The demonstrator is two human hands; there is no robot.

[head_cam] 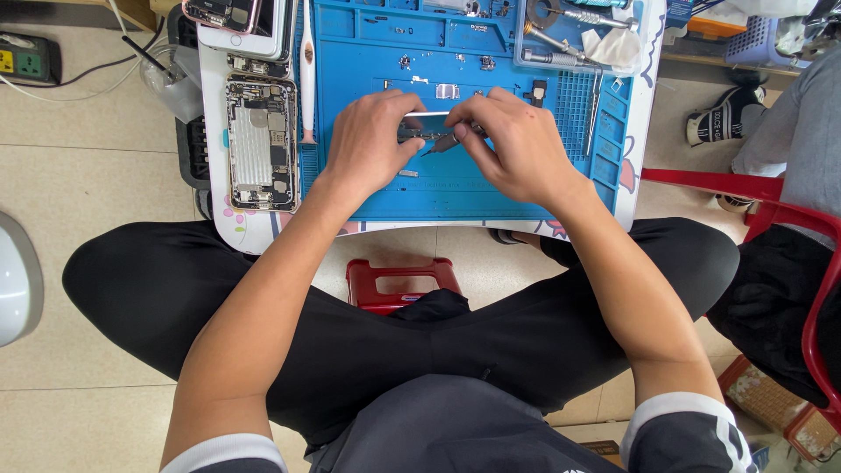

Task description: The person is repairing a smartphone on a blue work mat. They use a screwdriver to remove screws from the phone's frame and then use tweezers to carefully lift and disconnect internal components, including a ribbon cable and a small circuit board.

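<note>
My left hand (368, 140) and my right hand (517, 144) meet over a blue work mat (455, 188) on a small low table. Between them they hold a small dark phone part (419, 130) with a pale edge. My left fingers pinch its left side. My right hand grips a thin pointed tool (441, 144) whose tip touches the part. An opened phone body (260, 144) with its insides showing lies to the left of the mat.
Small screws and metal bits lie on the mat's upper trays (447, 74). A clear box of tools (583, 35) sits at the top right, more phones (241, 22) at the top left. A red stool (401, 282) is under me, a red chair (788, 228) with another person at right.
</note>
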